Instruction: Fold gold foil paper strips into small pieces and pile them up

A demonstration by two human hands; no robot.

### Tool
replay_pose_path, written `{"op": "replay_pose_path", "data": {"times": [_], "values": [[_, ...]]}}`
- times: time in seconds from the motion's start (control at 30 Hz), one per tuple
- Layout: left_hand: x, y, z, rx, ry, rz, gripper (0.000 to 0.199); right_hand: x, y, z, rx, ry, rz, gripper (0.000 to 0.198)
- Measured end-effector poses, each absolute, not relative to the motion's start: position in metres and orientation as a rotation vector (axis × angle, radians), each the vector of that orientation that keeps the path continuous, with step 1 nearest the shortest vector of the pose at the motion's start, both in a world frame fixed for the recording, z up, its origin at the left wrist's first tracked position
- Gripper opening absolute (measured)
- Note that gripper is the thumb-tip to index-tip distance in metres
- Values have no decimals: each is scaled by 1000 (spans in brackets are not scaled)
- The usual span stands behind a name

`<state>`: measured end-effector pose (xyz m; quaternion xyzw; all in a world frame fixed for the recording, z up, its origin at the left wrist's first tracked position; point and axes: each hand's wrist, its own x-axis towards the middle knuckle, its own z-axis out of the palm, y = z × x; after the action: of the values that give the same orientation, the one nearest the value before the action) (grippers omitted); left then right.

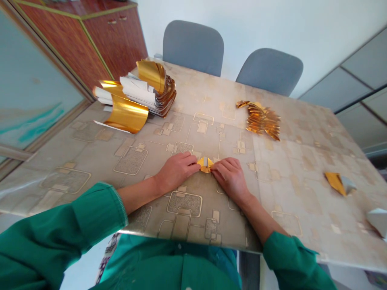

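Small folded gold foil-paper piece (205, 169): between the hands; probably light, springy, easily creased; grip by ends.
Left hand (177, 171): pinching nearest end.
Right hand (231, 177): pinching opposite end.

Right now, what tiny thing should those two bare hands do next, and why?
Maybe ease the small folded gold paper ends closer together: the bare left hand and bare right hand hold opposite ends, and pale grey shows between its two gold points.
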<state>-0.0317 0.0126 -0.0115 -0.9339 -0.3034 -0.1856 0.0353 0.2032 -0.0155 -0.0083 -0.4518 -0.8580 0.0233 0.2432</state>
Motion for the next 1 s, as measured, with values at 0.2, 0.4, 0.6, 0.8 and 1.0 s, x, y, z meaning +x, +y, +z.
{"op": "replay_pose_path", "data": {"times": [0.2,0.4,0.6,0.8,1.0], "values": [[-33,13,-11,-2935,-1146,-666,19,207,-15,-6,-1312,-2278,243,10],[-32,13,-10,-2974,-1294,-705,16,205,-15,-4,-1409,-2158,385,4],[-30,12,-7,-2962,-1386,-712,16,201,-11,-3,-1471,-2121,467,4],[-29,13,-5,-2991,-1447,-735,10,201,-8,-4,-1449,-2148,468,9],[-30,12,-3,-3032,-1494,-745,10,202,-10,-2,-1426,-2158,498,11]]}}
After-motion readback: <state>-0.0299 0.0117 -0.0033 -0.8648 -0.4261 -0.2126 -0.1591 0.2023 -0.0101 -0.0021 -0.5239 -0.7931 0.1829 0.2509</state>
